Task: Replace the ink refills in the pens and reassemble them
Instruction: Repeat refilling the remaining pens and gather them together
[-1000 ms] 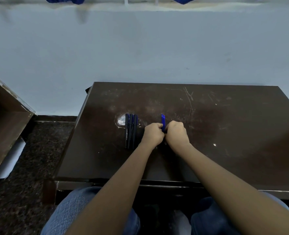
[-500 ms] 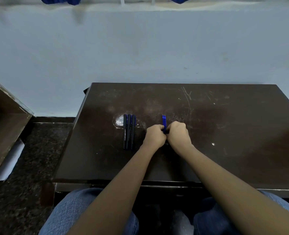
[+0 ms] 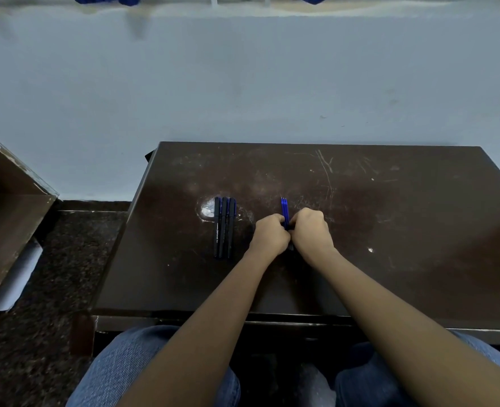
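Observation:
Three dark pens (image 3: pixel 224 227) lie side by side on the dark brown table (image 3: pixel 390 230), left of my hands. A small bunch of blue ink refills (image 3: pixel 284 210) lies pointing away from me, its near end hidden between my hands. My left hand (image 3: pixel 271 235) and my right hand (image 3: pixel 312 230) are pressed together over the refills, fingers curled. A dark pen part (image 3: pixel 290 246) shows just below where the hands meet. What each hand grips is mostly hidden.
A pale worn patch (image 3: pixel 207 211) marks the table beside the pens. The table stands against a light blue wall (image 3: pixel 243 83). A brown cabinet (image 3: pixel 5 218) stands at the left over a dark speckled floor (image 3: pixel 52 274). My knees in jeans are under the table's front edge.
Both hands stay together at the same spot on the table; the view has only shifted slightly.

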Demonstrator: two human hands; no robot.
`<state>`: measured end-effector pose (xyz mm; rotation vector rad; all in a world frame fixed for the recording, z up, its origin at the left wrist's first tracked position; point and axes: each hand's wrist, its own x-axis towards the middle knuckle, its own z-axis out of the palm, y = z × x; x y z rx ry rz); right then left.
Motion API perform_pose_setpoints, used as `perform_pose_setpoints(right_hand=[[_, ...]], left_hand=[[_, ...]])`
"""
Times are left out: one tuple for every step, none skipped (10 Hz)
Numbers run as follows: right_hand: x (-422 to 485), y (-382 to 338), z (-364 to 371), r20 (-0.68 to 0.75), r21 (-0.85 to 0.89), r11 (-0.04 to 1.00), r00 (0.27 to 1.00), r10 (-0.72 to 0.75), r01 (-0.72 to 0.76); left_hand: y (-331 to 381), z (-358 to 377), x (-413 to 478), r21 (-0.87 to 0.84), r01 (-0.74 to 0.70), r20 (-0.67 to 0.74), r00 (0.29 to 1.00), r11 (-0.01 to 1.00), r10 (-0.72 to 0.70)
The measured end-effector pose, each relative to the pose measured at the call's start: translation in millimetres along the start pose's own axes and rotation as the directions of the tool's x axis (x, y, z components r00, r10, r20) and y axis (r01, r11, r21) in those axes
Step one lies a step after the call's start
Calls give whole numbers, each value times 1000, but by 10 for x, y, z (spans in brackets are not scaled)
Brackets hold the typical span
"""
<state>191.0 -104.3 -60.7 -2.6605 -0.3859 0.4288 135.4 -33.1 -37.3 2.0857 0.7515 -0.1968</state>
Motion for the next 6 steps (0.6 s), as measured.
perform_pose_setpoints(right_hand=[[15,3,2,5,2,1000,1000,-5,5],[14,-1,-10,5,12,1000,1000,2,-2],[16,-9,-25,-1,6,1000,1000,-10,10],[-21,-27,-106,-25,4,1000,1000,-13,13],[-64,-60,-228,-94,-26,998,994,-55,52],[-122,-115,-369,-200,-36,987,967,-158,154]], left_hand=[[-2,-10,-6,-13,11,-1,1000,1000,-11],[-3,-27,-1,-17,8,-23,1000,1000,-8],[-6,-50,19,-24,5,-64,998,1000,-6],[-13,-104,36,-33,-15,-104,995,999,12],[-7,-199,55,-44,-44,-183,982,998,35],[46,-367,-8,6,-136,-305,943,991,132]])
